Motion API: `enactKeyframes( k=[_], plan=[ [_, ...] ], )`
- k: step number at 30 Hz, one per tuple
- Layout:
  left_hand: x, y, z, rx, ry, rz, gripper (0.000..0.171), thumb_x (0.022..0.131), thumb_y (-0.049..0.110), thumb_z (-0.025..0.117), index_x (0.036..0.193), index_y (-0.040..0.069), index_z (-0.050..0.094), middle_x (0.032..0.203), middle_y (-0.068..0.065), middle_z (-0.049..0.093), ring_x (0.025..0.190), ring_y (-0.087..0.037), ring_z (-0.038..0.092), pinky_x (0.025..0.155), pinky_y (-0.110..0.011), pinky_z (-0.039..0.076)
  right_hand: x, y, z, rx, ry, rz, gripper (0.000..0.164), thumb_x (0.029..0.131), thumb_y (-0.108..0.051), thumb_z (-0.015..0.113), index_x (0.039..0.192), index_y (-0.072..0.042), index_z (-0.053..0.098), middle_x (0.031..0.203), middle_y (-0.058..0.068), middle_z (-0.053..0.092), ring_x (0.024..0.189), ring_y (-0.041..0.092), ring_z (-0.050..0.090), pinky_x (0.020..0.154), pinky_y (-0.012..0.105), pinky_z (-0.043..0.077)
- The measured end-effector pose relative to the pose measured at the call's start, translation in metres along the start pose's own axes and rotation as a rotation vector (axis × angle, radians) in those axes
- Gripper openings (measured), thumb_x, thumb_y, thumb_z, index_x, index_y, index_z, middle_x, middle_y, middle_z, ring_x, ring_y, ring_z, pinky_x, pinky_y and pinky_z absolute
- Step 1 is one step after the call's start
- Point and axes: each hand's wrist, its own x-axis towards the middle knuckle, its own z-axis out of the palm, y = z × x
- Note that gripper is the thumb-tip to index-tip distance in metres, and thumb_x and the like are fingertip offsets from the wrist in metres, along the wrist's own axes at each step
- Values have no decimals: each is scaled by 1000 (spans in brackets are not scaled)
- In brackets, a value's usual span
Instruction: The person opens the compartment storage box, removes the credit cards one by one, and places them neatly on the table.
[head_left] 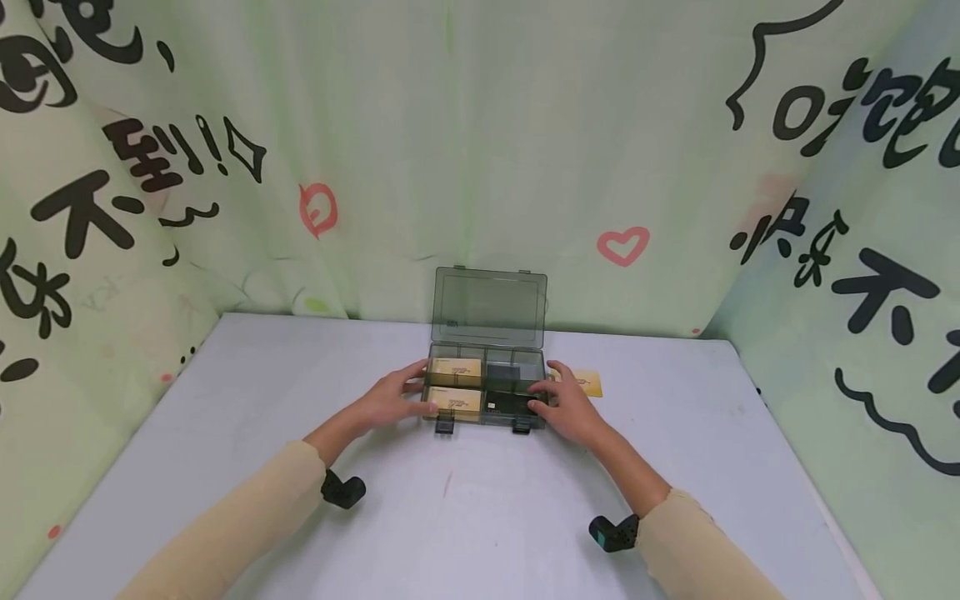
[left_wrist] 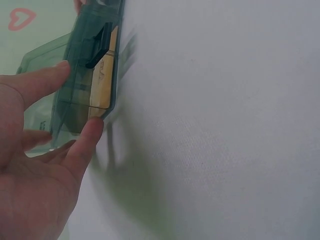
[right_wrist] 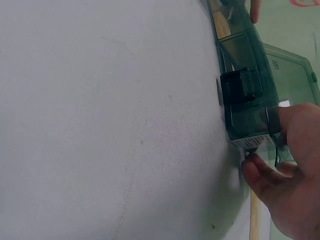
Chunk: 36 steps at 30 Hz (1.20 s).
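Note:
A translucent dark storage box (head_left: 487, 423) with compartments is held between my two hands, its lid (head_left: 490, 307) raised at the back. My left hand (head_left: 390, 400) grips the box's left end; in the left wrist view the thumb lies against the front wall and a fingertip touches the lower corner. At the right end, my right hand (head_left: 573, 408) holds the box, thumb over the front rim. Two yellow cartons, one at the back left (head_left: 456, 372) and one at the front left (head_left: 454, 402), sit in compartments. A black item (head_left: 510, 403) lies in the front right compartment.
Behind my right hand, a flat yellow piece (head_left: 589, 382) lies on the white table (head_left: 465, 517). Two latches, left (head_left: 445, 423) and right (head_left: 521, 426), hang at the box's front. A pale green curtain (head_left: 480, 150) with drawn marks stands behind the table.

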Motion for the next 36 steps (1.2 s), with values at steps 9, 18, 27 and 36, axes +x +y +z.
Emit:
enactKeyframes(
  k=[9, 18, 27, 36],
  plan=[
    [-1, -1, 1, -11, -10, 0, 85, 89, 25, 70, 156, 19, 19, 156, -12, 34, 142, -34, 37, 113, -53, 34, 5, -5, 0, -103, -50, -21, 22, 95, -20, 60, 109, -5, 69, 157, 27, 18, 137, 48, 35, 107, 58, 37],
    [0, 0, 1, -11, -11, 5, 85, 89, 24, 70, 156, 17, 17, 157, -12, 33, 142, -34, 36, 114, -52, 33, 8, -4, 0, -118, -65, -16, 18, 95, -17, 60, 106, -5, 68, 153, 28, 24, 139, 45, 34, 108, 56, 38],
    [-1, 3, 2, 2, 1, -5, 85, 89, 20, 69, 156, 15, 18, 156, -14, 35, 141, -34, 38, 114, -50, 34, 7, -4, -2, -65, -59, 18, 21, 95, -23, 60, 107, -6, 65, 153, 26, 26, 131, 42, 46, 103, 54, 42],
    [-2, 5, 2, 5, -3, -5, 85, 90, 19, 69, 156, 14, 16, 156, -15, 33, 142, -34, 37, 114, -49, 34, 7, -1, -6, 28, -40, -14, 10, 93, -14, 62, 98, -7, 56, 132, 20, 46, 94, 26, 51, 83, 41, 45]
  ],
)
